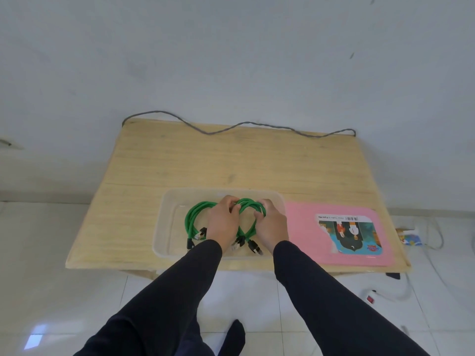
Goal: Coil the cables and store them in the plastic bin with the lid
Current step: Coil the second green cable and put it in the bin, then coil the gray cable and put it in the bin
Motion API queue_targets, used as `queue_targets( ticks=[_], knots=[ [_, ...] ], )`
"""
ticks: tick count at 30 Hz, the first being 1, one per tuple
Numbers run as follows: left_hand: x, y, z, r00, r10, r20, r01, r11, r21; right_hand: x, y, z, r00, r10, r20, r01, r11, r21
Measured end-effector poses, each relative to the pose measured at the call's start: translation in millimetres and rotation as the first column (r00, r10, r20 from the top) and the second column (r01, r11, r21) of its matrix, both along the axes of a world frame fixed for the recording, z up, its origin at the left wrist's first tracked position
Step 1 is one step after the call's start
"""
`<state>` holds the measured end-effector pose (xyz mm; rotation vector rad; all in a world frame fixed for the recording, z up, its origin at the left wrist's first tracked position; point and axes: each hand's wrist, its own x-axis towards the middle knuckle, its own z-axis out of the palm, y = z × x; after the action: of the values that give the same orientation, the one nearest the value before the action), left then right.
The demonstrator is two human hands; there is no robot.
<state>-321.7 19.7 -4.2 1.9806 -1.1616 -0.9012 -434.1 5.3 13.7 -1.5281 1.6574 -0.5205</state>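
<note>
here, both hands are down inside a clear, shallow rectangular plastic bin (pixel 164 227) near the front edge of a light wooden tabletop (pixel 231 160). the left hand (pixel 223 223) has its fingers curled over the top of a coiled green network cable (pixel 253 209), and the right hand (pixel 271 224) grips the same coil from the other side, so both hands are clamped on it. a second coiled green network cable (pixel 192 219) lies just beside it in the left part of the bin, its plug ends pointing toward the person.

this looks like the storing step: the coil is being settled in the bin. the next move likely calls for letting go without the loops springing open, then fetching the flat pink plastic lid (pixel 303 235), which lies on the tabletop touching the bin's right side, with a printed label on it.

a long thin grey cable (pixel 246 123) still lies uncoiled along the tabletop's far edge, against the white wall. the tabletop between bin and grey cable is open for reaching. on the white tiled floor to the right lies a white power strip (pixel 372 296).
</note>
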Motion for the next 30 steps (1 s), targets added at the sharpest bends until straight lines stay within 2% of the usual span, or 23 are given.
queue_targets(
  ticks=[3, 5, 9, 11, 13, 15, 19, 22, 23, 27, 30],
  knots=[
    [-1, -1, 2, 0.993, -0.039, 0.113, 0.041, 0.999, -0.016, 0, 1, -2, 0.988, 0.088, -0.129, -0.091, 0.996, -0.02],
    [-2, -1, 4, 0.964, -0.1, 0.246, 0.113, 0.993, -0.041, -1, 4, -1, 0.962, 0.143, -0.234, -0.158, 0.986, -0.047],
    [-2, 6, 3, 0.805, -0.283, 0.52, 0.34, 0.94, -0.014, -2, 14, -1, 0.879, 0.222, -0.423, -0.322, 0.929, -0.182],
    [-1, 10, 5, 0.59, -0.413, 0.694, 0.461, 0.878, 0.13, -2, 16, 1, 0.847, 0.25, -0.469, -0.384, 0.898, -0.214],
    [3, 14, 11, 0.368, -0.501, 0.783, 0.531, 0.805, 0.265, -2, 17, 3, 0.832, 0.246, -0.497, -0.408, 0.879, -0.248],
    [5, 14, 10, 0.264, -0.503, 0.823, 0.539, 0.784, 0.306, -4, 17, 5, 0.829, 0.226, -0.512, -0.429, 0.844, -0.322],
    [21, 10, 13, 0.431, -0.372, 0.822, 0.544, 0.834, 0.092, -4, 14, 15, 0.825, 0.221, -0.521, -0.474, 0.773, -0.422],
    [39, 9, 34, 0.621, -0.259, 0.74, 0.485, 0.868, -0.103, 5, 3, 30, 0.796, 0.272, -0.541, -0.544, 0.715, -0.44],
    [46, 6, 43, 0.639, -0.219, 0.738, 0.481, 0.862, -0.16, 11, -2, 37, 0.782, 0.301, -0.546, -0.57, 0.7, -0.43],
    [87, -10, 76, 0.617, -0.054, 0.785, 0.434, 0.855, -0.283, 43, -29, 67, 0.712, 0.408, -0.572, -0.667, 0.648, -0.368],
    [130, -30, 89, 0.629, 0.005, 0.777, 0.369, 0.879, -0.304, 77, -53, 84, 0.677, 0.431, -0.597, -0.703, 0.62, -0.349]
  ],
)
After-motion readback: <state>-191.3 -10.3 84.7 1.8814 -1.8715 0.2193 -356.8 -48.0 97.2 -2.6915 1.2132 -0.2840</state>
